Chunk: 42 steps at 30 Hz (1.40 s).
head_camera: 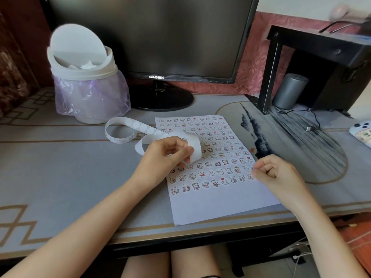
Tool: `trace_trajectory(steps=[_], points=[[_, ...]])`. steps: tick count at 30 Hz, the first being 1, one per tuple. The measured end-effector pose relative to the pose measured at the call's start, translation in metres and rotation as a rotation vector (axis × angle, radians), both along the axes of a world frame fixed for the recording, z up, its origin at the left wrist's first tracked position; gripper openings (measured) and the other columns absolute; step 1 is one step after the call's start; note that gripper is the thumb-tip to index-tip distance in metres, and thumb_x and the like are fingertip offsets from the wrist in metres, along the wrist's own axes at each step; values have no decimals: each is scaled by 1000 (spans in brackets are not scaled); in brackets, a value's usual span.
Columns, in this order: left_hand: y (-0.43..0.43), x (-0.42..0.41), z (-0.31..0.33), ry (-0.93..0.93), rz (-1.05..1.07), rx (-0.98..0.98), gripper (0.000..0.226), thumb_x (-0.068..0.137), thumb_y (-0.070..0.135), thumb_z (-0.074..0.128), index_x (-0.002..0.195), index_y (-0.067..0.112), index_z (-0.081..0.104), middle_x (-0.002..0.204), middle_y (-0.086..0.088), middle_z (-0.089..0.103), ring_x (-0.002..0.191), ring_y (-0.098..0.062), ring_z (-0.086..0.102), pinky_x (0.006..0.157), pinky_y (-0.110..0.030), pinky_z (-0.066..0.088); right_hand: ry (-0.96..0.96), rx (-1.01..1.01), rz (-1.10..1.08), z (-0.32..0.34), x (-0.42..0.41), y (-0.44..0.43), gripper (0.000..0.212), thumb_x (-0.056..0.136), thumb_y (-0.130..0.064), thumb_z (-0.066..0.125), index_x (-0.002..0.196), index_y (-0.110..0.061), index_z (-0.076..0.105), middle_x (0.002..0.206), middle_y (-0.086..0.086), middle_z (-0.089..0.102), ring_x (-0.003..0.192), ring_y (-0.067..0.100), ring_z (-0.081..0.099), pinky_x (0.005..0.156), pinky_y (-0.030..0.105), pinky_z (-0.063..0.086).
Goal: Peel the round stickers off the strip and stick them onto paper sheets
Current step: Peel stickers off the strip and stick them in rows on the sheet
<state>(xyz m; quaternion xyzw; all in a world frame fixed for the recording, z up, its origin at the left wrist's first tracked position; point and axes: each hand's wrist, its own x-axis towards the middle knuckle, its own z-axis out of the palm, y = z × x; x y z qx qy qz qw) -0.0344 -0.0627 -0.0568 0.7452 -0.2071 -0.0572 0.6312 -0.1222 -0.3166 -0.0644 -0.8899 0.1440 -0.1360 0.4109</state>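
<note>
Plainly, the left hand (168,155) grasps the strip (149,130): its thumb and curled fingers pinch the white backing, which arches up and over the fingertips in a loop just beyond them. From that loop the strip runs away to the far left of the fingers, lies on the desk mat (60,167) and curls round into a second loop near the bin (84,77). Round blank shapes show along its upper face.

Under and just past the left fingers lies the paper sheet (216,205), flat on the mat. Rows of small cartoon stickers (210,163) cover its far and middle parts, while the part nearer the person than the fingers is bare white.

The right hand (277,173) rests at the sheet's right edge, its fingers curled inward and the tips of thumb and forefinger brought together over the last stickers of a row. That spot is blurred, so whether a sticker is pinched there cannot be told.

Well beyond both sets of fingers stands a dark monitor (156,37). A phone (361,133) lies far off to the right of the right hand.
</note>
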Motion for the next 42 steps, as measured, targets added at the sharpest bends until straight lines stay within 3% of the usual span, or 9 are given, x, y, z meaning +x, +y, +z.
trace_trajectory(steps=[5, 8, 16, 20, 27, 31, 35, 38, 42], points=[[0, 0, 0, 4, 2, -5, 15, 88, 16, 64, 80, 4, 63, 70, -2, 68, 68, -11, 66, 75, -27, 57, -8, 11, -11, 0, 2, 0, 11, 81, -17, 72, 80, -21, 62, 71, -2, 61, 56, 10, 44, 57, 26, 36], [0, 0, 0, 5, 3, -6, 14, 89, 15, 64, 80, 3, 63, 70, -3, 68, 68, -11, 66, 75, -27, 56, -8, 12, -31, 0, 3, 3, 19, 73, -25, 79, 80, -21, 62, 68, -4, 58, 51, 4, 43, 55, 26, 35], [0, -1, 0, 10, 3, -4, 14, 88, 16, 64, 80, 5, 64, 72, -5, 69, 70, -13, 66, 77, -29, 56, -20, 4, -36, 0, 3, 2, 11, 81, -15, 73, 79, -20, 63, 70, -1, 61, 57, 11, 45, 57, 25, 37], [0, 0, 0, 9, 3, 0, 15, 89, 17, 64, 81, 4, 64, 72, -5, 70, 70, -13, 67, 79, -31, 56, 41, 101, 25, 4, -2, -1, 21, 73, -18, 80, 86, -19, 63, 73, -1, 57, 59, 13, 45, 60, 27, 39], [0, 0, 1, 13, -4, -28, 15, 89, 14, 63, 83, 0, 63, 71, -5, 67, 66, -10, 65, 68, -21, 55, 76, 91, 82, 5, -1, -8, 20, 81, -3, 70, 87, -20, 62, 82, 4, 59, 68, 21, 49, 66, 27, 42], [0, 0, 2, 21, -2, -45, 15, 90, 13, 62, 84, -1, 63, 71, -7, 67, 64, -9, 64, 65, -21, 55, -58, 71, 20, 10, 3, -2, 18, 82, -6, 69, 81, -24, 63, 80, 2, 61, 66, 20, 50, 65, 32, 43], [0, -1, 4, 11, 4, -84, 11, 92, 12, 58, 83, 6, 60, 68, -3, 67, 62, -9, 63, 62, -22, 55, -191, 82, 126, 24, 12, 29, 15, 83, -12, 69, 80, -26, 64, 77, -8, 64, 62, 1, 53, 63, 22, 42], [1, -1, 4, 2, 32, -121, 11, 94, 13, 54, 85, 7, 57, 63, 2, 67, 58, -10, 62, 59, -22, 53, -237, 90, 256, 31, 21, 60, 17, 81, -16, 71, 81, -30, 63, 81, -15, 68, 76, 1, 60, 67, 20, 45], [1, -1, 6, -12, 50, -164, 10, 94, 15, 54, 87, 7, 56, 63, -3, 66, 57, -13, 60, 57, -23, 51, -239, 87, 369, 29, 34, 89, 15, 81, -18, 72, 89, -27, 63, 86, -10, 69, 87, 5, 63, 73, 27, 47]])
